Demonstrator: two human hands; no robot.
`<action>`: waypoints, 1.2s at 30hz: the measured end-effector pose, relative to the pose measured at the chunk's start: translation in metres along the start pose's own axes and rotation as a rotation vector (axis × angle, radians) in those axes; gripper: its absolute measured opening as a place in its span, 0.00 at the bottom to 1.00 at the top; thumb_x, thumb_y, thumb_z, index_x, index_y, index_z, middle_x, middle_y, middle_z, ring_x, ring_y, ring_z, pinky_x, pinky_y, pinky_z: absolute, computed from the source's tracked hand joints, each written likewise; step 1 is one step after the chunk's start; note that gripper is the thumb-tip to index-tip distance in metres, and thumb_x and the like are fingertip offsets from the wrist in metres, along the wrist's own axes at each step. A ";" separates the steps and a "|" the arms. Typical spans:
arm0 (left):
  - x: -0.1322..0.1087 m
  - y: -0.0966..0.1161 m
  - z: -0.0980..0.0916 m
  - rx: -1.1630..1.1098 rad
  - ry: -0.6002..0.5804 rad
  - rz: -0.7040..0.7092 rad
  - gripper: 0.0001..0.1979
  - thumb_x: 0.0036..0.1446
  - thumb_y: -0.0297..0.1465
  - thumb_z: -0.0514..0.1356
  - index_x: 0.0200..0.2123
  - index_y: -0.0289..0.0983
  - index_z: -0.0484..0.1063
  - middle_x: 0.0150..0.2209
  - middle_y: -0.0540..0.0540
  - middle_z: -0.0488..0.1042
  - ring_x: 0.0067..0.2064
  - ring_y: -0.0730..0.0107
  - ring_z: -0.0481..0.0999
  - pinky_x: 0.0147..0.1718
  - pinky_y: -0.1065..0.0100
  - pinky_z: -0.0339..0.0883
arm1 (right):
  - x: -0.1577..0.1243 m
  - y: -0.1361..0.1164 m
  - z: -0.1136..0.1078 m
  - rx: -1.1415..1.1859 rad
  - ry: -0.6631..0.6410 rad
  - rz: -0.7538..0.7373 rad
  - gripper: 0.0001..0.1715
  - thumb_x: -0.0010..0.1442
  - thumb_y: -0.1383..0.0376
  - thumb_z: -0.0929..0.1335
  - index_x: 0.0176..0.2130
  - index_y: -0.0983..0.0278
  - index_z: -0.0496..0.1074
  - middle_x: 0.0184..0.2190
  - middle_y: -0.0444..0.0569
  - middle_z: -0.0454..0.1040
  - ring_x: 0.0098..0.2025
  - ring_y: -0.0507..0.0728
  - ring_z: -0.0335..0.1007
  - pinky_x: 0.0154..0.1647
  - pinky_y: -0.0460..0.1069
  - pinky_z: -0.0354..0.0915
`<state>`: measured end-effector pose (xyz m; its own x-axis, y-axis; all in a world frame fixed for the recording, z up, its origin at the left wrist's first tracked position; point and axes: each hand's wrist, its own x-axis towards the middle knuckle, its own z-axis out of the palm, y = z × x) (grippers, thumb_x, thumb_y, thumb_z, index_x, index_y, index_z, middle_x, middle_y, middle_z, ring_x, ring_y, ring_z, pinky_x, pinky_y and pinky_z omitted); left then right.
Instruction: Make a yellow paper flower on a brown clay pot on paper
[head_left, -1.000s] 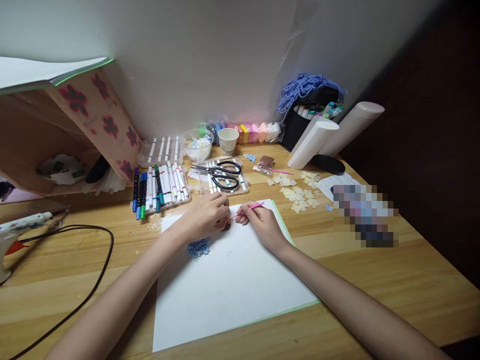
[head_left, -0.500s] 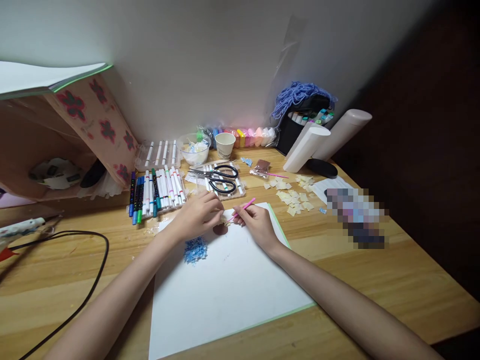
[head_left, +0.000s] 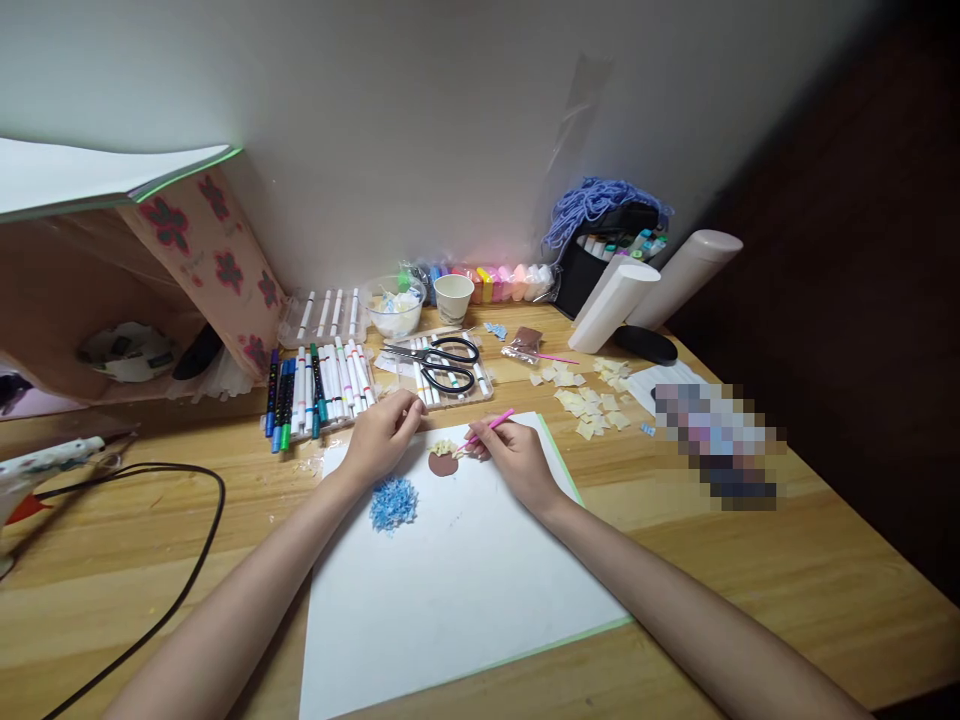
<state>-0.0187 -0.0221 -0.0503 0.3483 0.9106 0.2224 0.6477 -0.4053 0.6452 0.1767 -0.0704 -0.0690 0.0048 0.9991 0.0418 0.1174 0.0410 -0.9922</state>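
Observation:
A white sheet [head_left: 457, 570] lies on the wooden desk [head_left: 750, 560] in front of me. My right hand [head_left: 512, 455] is closed on a thin pink stick [head_left: 491, 425], whose tip points at a small brown and cream paper piece [head_left: 443, 459] on the sheet. My left hand [head_left: 385, 432] rests at the sheet's upper left edge with fingers curled; I cannot make out anything in them. A pile of blue paper bits [head_left: 394, 502] lies just below my left wrist.
Marker pens [head_left: 319, 385] and black scissors [head_left: 442, 362] lie behind the sheet. A bowl [head_left: 391, 305], paper cup [head_left: 454, 296] and coloured clay tubs [head_left: 499, 280] stand by the wall. Cream paper squares [head_left: 589, 395] lie right. A glue gun [head_left: 45, 465] with black cable [head_left: 187, 590] is left.
My left hand has drawn back to the left from the small brown piece, which now shows uncovered. The right hand with the pink stick has stayed at it.

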 end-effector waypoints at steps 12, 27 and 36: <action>-0.001 0.003 0.000 0.042 -0.032 0.016 0.14 0.63 0.36 0.45 0.31 0.38 0.67 0.29 0.49 0.72 0.33 0.69 0.70 0.33 0.69 0.58 | 0.002 0.000 0.002 0.047 0.034 0.061 0.23 0.55 0.50 0.67 0.26 0.68 0.75 0.22 0.49 0.75 0.23 0.51 0.68 0.25 0.46 0.65; -0.002 0.003 -0.003 0.068 -0.071 0.016 0.16 0.63 0.36 0.44 0.30 0.39 0.67 0.29 0.48 0.72 0.32 0.68 0.70 0.32 0.69 0.59 | 0.083 0.001 -0.094 -0.738 0.181 -0.378 0.18 0.57 0.64 0.66 0.48 0.63 0.70 0.54 0.55 0.70 0.55 0.63 0.66 0.55 0.58 0.61; -0.003 0.003 -0.003 0.094 -0.087 0.045 0.14 0.63 0.35 0.45 0.30 0.39 0.65 0.28 0.49 0.70 0.31 0.69 0.69 0.32 0.69 0.58 | 0.110 -0.013 -0.091 -0.748 0.417 -0.346 0.14 0.60 0.60 0.63 0.38 0.65 0.74 0.33 0.55 0.78 0.35 0.60 0.75 0.38 0.53 0.67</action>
<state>-0.0198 -0.0262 -0.0470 0.4335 0.8825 0.1823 0.6895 -0.4551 0.5634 0.2662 0.0384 -0.0403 0.1897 0.8420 0.5050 0.7891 0.1753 -0.5888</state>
